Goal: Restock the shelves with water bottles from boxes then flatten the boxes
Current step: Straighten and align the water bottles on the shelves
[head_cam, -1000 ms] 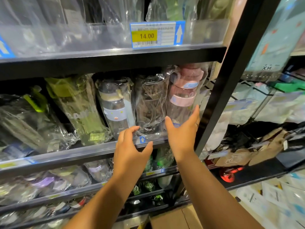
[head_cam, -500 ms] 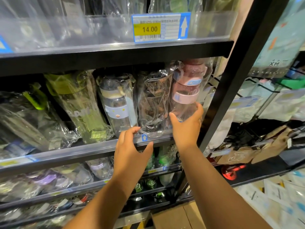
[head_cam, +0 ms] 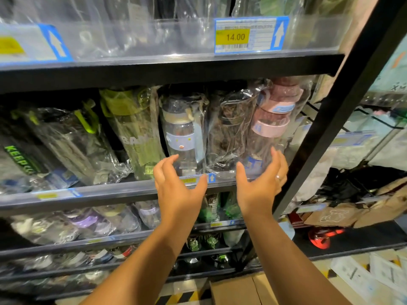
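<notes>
- Right hand [head_cam: 261,183]: raised at the right end of the middle shelf [head_cam: 123,191], fingers spread and curved around the lower part of the pink-banded bottle [head_cam: 267,130]. The fingertips lie against its plastic wrap, but whether the hand truly grips it cannot be told. A ring shows on one finger.
- Left hand [head_cam: 179,183]: open, fingers loosely curled, holding nothing. It hovers just in front of the shelf's front rail, below the clear bottle with a lilac band [head_cam: 180,137].
- Pink-banded bottle: stands on the middle shelf at the far right, beside the black upright post [head_cam: 343,111]. Its long axis is near vertical, cap upward, the top leaning slightly right. It is sealed in a clear bag.
- Neighbouring stock: a dark bottle in crinkled wrap [head_cam: 229,133] stands between the pink-banded and lilac-banded bottles, upright. A green bottle [head_cam: 132,130] further left leans, its top tilted to the left.
- Price tag [head_cam: 251,35]: reads 14.00, fixed to the front rail of the shelf above.
- Cardboard box [head_cam: 237,289]: on the floor, near, below the arms.
</notes>
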